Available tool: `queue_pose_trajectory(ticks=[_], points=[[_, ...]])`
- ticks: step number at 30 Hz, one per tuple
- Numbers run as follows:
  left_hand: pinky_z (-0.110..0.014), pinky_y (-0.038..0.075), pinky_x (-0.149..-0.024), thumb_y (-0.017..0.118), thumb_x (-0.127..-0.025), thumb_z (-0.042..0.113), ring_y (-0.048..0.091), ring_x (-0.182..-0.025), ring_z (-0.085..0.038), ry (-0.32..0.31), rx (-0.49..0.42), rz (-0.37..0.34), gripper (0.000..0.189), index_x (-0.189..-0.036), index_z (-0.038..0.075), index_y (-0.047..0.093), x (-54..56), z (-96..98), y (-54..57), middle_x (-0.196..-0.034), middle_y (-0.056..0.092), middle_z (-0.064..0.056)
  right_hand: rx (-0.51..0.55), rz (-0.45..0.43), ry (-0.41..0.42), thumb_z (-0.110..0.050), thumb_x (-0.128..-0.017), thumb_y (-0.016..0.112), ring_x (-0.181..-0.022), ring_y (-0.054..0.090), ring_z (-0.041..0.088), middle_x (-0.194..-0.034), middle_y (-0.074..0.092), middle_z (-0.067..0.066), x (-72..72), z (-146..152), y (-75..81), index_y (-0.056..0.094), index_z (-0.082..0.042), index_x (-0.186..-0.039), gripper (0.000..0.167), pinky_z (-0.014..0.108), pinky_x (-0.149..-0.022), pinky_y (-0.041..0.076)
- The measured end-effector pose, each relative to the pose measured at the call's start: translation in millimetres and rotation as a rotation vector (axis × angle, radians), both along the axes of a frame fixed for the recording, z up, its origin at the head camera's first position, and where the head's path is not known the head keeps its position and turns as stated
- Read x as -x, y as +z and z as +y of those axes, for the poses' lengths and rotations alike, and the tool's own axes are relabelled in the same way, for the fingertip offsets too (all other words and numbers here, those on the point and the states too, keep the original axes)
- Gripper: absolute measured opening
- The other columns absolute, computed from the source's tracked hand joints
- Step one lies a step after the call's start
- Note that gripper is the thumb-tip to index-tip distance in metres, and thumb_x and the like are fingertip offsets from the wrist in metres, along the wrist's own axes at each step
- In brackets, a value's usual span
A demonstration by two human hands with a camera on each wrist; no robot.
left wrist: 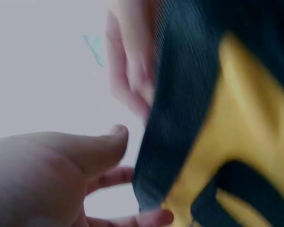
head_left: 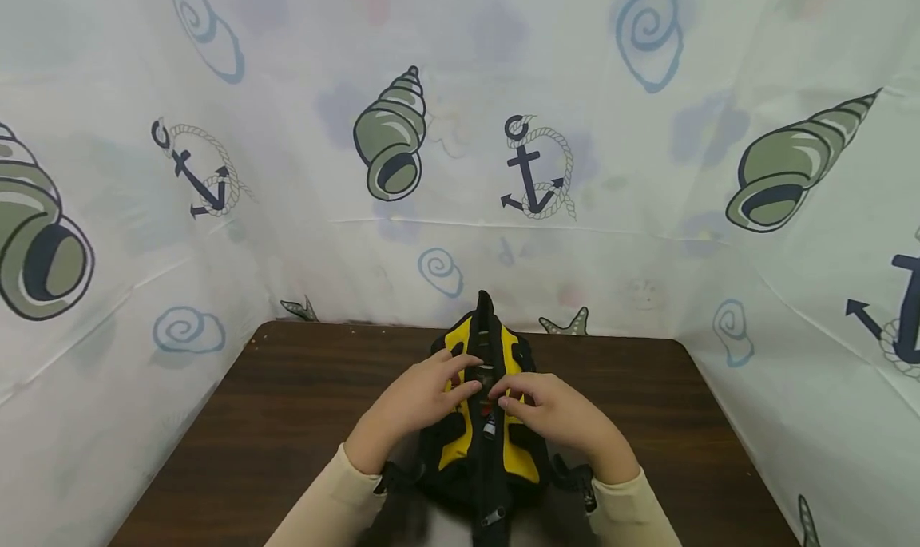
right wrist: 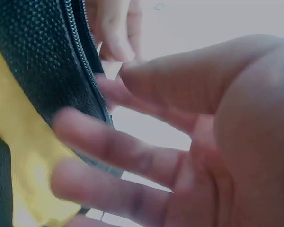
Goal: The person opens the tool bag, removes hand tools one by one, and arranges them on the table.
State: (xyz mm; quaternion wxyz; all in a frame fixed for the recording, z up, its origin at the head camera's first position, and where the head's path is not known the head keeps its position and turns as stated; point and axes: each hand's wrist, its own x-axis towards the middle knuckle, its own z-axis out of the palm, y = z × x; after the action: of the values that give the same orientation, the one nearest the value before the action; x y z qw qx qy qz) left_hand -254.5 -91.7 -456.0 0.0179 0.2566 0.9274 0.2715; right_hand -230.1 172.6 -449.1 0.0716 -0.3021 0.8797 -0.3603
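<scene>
A black and yellow zippered bag [head_left: 521, 457] sits on the table in the head view, its long top opening unzipped. Small dark and red items show inside the opening, too small to make out. My left hand [head_left: 420, 394] is at the left edge of the opening, fingers reaching over it. At the right edge is my right hand [head_left: 568, 418], thumb and fingers apart. In the left wrist view the thumb [left wrist: 106, 144] stands off the black edge while a fingertip meets the yellow cloth. The right wrist view shows loosely spread fingers [right wrist: 99, 142] beside the zipper [right wrist: 78, 47].
The brown wooden table [head_left: 309, 435] extends on both sides of the bag. A white cloth [head_left: 460, 20] printed with shells and anchors hangs behind and at the sides. A metal zipper pull [head_left: 493, 517] lies at the bag's near end. Dark straps ring both wrists.
</scene>
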Motion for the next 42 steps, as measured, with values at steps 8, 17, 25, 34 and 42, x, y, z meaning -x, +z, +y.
queue_pose_trajectory(ticks=[8, 17, 25, 34, 42], points=[[-0.032, 0.051, -0.067, 0.063, -0.109, 0.055, 0.058, -0.073, -0.011, 0.090, -0.039, -0.017, 0.045, -0.144, 0.027, 0.063, -10.9, -6.4, 1.5, -0.100, 0.059, 0.005, 0.005, 0.101, -0.140, -0.033, -0.111, 0.067, -0.076, 0.053, 0.010, -0.096, 0.058, -0.004, 5.0, -5, -0.8, 0.074, -0.031, -0.105, 0.009, 0.027, -0.065, 0.049], [-0.034, 0.042, -0.064, 0.067, -0.109, 0.048, 0.048, -0.067, -0.019, 0.184, -0.088, -0.028, 0.025, -0.104, 0.026, 0.056, 0.3, -26.0, -0.2, -0.095, 0.050, -0.001, -0.056, 0.125, -0.291, -0.032, -0.109, 0.071, -0.070, 0.046, 0.014, -0.101, 0.045, 0.006, 4.5, 19, 3.5, 0.060, -0.023, -0.096, 0.019, 0.028, -0.063, 0.042], [-0.036, 0.043, -0.063, 0.053, -0.111, 0.020, 0.049, -0.064, -0.019, 0.177, 0.040, -0.097, 0.036, -0.144, 0.026, 0.066, 10.8, -19.5, -15.0, -0.112, 0.065, -0.005, -0.149, 0.004, -0.428, -0.022, -0.107, 0.070, -0.068, 0.051, 0.021, -0.101, 0.058, 0.007, 10.7, 29, 4.5, 0.064, -0.023, -0.133, 0.026, 0.035, -0.061, 0.042], [-0.029, 0.028, -0.045, 0.057, -0.109, 0.018, 0.027, -0.045, -0.015, 0.293, -0.095, -0.198, 0.053, -0.159, 0.036, 0.057, 13.0, -37.2, -4.7, -0.055, 0.038, 0.003, -0.104, -0.082, -0.463, -0.019, -0.108, 0.066, -0.057, 0.048, 0.020, -0.089, 0.060, 0.006, 17.2, 52, 4.5, 0.065, -0.021, -0.141, 0.033, 0.035, -0.055, 0.041], [-0.029, 0.033, -0.048, 0.048, -0.112, 0.016, 0.029, -0.047, -0.015, 0.334, -0.154, -0.244, 0.054, -0.160, 0.040, 0.055, 20.9, -76.6, 8.7, -0.078, 0.050, -0.006, -0.086, -0.073, -0.549, -0.019, -0.109, 0.064, -0.059, 0.048, 0.022, -0.081, 0.054, 0.007, 26.1, 85, -0.4, 0.067, -0.019, -0.142, 0.033, 0.035, -0.055, 0.040]])
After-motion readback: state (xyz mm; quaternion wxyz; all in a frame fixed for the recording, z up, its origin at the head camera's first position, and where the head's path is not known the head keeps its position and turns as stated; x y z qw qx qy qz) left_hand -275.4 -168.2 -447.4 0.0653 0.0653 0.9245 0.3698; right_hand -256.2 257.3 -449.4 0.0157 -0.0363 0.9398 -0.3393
